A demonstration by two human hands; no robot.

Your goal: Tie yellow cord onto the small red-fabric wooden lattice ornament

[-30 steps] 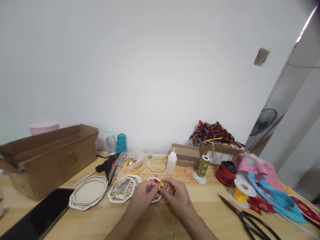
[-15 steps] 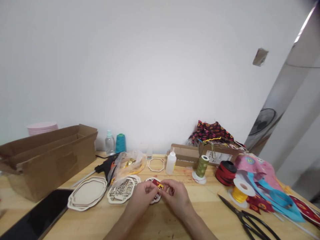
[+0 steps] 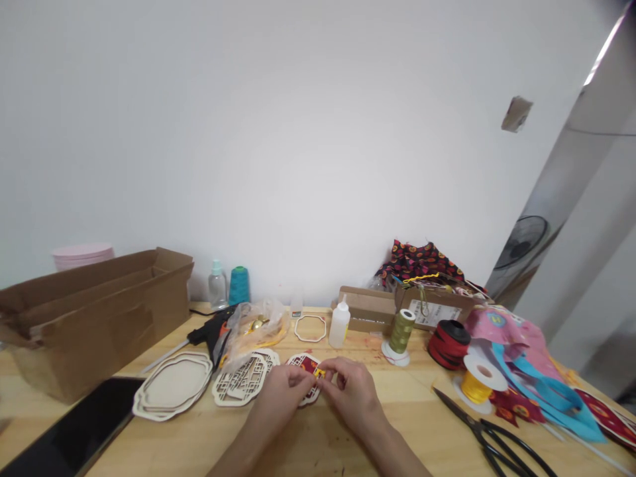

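Between my hands is a small lattice-patterned wooden plaque point(image 3: 309, 364) with dark red fabric behind its cut-outs, lying at the table's middle. My left hand point(image 3: 285, 391) comes in from the left, thumb and fingertips pinched at a small yellow cord point(image 3: 320, 373) over the plaque. From the other side, my right hand point(image 3: 348, 387) pinches the same yellow cord. The fingers cover part of the plaque and much of the cord. Left of my left hand lie several pale lattice wooden pieces point(image 3: 238, 381).
Plain wooden plates point(image 3: 173, 384), a black phone point(image 3: 74, 424), a glue gun point(image 3: 211, 331) and a cardboard box point(image 3: 109, 318) are to the left. A white squeeze bottle point(image 3: 339, 323) stands behind my hands. Rightward are thread spools point(image 3: 401, 331), a yellow cord spool point(image 3: 479, 381) and black scissors point(image 3: 484, 430).
Both hands keep nearly the same place. The fingertips shift slightly on the yellow cord over the plaque, and the camera view has moved a touch.
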